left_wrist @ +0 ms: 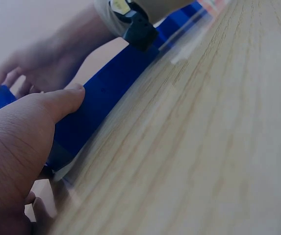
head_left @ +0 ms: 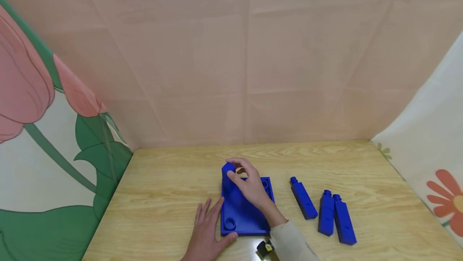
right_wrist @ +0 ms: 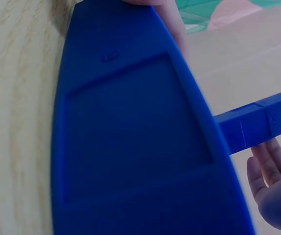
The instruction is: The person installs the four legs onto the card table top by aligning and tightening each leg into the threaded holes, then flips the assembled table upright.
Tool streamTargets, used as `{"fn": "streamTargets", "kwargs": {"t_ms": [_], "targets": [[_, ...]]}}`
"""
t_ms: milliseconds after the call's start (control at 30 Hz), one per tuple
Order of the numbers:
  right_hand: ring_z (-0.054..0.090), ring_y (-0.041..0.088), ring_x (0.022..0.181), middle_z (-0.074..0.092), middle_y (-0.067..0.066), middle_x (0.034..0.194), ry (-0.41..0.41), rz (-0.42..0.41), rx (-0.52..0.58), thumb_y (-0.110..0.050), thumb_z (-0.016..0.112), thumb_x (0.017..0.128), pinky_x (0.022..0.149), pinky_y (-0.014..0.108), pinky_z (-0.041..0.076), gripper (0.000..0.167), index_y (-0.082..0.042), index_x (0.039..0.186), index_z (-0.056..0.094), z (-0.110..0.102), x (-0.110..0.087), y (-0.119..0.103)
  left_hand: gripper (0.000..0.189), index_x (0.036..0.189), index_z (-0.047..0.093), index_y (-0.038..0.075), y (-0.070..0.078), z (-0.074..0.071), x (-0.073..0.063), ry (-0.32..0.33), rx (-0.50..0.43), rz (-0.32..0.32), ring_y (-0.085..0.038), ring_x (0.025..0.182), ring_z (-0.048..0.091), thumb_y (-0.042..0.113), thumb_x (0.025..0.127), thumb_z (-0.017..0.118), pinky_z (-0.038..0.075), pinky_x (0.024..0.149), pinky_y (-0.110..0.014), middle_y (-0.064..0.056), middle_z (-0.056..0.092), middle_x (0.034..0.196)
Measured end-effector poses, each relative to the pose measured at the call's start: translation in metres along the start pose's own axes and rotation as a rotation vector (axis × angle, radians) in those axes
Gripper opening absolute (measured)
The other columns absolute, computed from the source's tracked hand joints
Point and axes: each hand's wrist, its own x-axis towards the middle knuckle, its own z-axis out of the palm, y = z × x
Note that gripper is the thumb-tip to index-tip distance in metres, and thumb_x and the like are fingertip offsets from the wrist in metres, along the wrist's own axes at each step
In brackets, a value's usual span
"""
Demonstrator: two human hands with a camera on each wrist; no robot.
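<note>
A blue square tray-like base (head_left: 249, 216) with a raised rim lies on the table, round sockets showing at its near left and far right corners. My right hand (head_left: 251, 186) pinches the upper part of a blue square post (head_left: 228, 170). The post stands upright over the far left corner; whether its lower end sits fully in a socket cannot be seen. At the near left corner, my left hand (head_left: 207, 231) touches the base, fingers fairly straight along the left side and thumb against the front wall. In the left wrist view that thumb (left_wrist: 69, 100) presses on the blue wall.
Right of the base lie three more blue posts with knobbed ends: one post (head_left: 303, 198) by itself, another post (head_left: 326, 214) and a third post (head_left: 345, 220) close together. A black wrist device (head_left: 265, 248) is on the right wrist. Fabric backdrops (head_left: 246, 72) border the table.
</note>
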Motion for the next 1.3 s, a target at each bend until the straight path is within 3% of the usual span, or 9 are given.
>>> {"fn": "streamTargets", "kwargs": {"t_ms": [167, 300, 533, 767, 967, 1067, 1300], "targets": [[0.067, 0.022, 0.121, 0.073, 0.003, 0.134, 0.034, 0.061, -0.014, -0.019, 0.082, 0.103, 0.102, 0.048, 0.057, 0.034, -0.016, 0.134, 0.07, 0.0038, 0.0006, -0.0005, 0.1, 0.17, 0.046, 0.018, 0.0005, -0.0007, 0.0001, -0.005, -0.005, -0.002, -0.048, 0.159, 0.04, 0.075, 0.093, 0.074, -0.013, 0.133, -0.022, -0.005, 0.061, 0.163], [0.069, 0.019, 0.113, 0.074, 0.0, 0.121, 0.069, 0.089, -0.021, -0.017, 0.086, 0.099, 0.099, 0.043, 0.058, 0.033, -0.013, 0.126, 0.069, 0.007, 0.0009, -0.0004, 0.1, 0.169, 0.047, 0.017, 0.0017, -0.001, 0.0001, 0.0, -0.014, -0.003, -0.048, 0.158, 0.041, 0.075, 0.093, 0.074, -0.011, 0.133, -0.023, -0.006, 0.061, 0.162], [0.07, 0.02, 0.109, 0.074, 0.002, 0.115, 0.091, 0.099, -0.015, -0.016, 0.084, 0.1, 0.097, 0.038, 0.057, 0.03, -0.011, 0.125, 0.068, 0.0067, 0.0018, -0.0009, 0.1, 0.17, 0.046, 0.02, 0.0049, -0.0035, 0.0, -0.026, -0.033, -0.054, -0.047, 0.16, 0.039, 0.073, 0.091, 0.077, 0.008, 0.135, -0.05, -0.007, 0.061, 0.163], [0.068, 0.024, 0.11, 0.076, 0.009, 0.122, 0.045, 0.027, 0.016, -0.011, 0.072, 0.107, 0.099, 0.037, 0.056, 0.025, -0.004, 0.131, 0.072, 0.0013, 0.0011, 0.0005, 0.101, 0.17, 0.046, 0.016, 0.0034, -0.0031, 0.0007, -0.008, -0.02, -0.016, -0.049, 0.158, 0.041, 0.072, 0.092, 0.077, -0.01, 0.134, -0.023, -0.009, 0.062, 0.161], [0.064, 0.018, 0.109, 0.074, 0.007, 0.127, -0.007, -0.03, -0.013, -0.012, 0.068, 0.11, 0.1, 0.042, 0.057, 0.034, -0.008, 0.144, 0.073, -0.0003, 0.0006, 0.0018, 0.101, 0.17, 0.047, 0.015, 0.0013, -0.0019, 0.0, -0.004, -0.006, 0.0, -0.049, 0.158, 0.042, 0.073, 0.092, 0.076, -0.012, 0.133, -0.021, -0.009, 0.062, 0.161], [0.062, 0.017, 0.107, 0.072, 0.005, 0.12, -0.01, -0.01, -0.02, -0.015, 0.069, 0.11, 0.1, 0.042, 0.057, 0.036, -0.012, 0.146, 0.073, -0.0005, 0.0005, 0.0011, 0.101, 0.17, 0.046, 0.016, 0.001, -0.0017, 0.0, -0.009, -0.009, -0.003, -0.049, 0.158, 0.041, 0.073, 0.092, 0.076, -0.012, 0.133, -0.021, -0.009, 0.062, 0.162], [0.065, 0.021, 0.113, 0.073, 0.002, 0.132, 0.013, 0.055, -0.021, -0.02, 0.079, 0.105, 0.102, 0.052, 0.058, 0.038, -0.016, 0.142, 0.072, 0.0014, 0.0006, -0.0014, 0.1, 0.17, 0.046, 0.016, 0.0014, -0.0021, 0.0001, -0.018, -0.019, -0.015, -0.048, 0.159, 0.04, 0.073, 0.092, 0.076, -0.013, 0.132, -0.02, -0.008, 0.061, 0.163]]}}
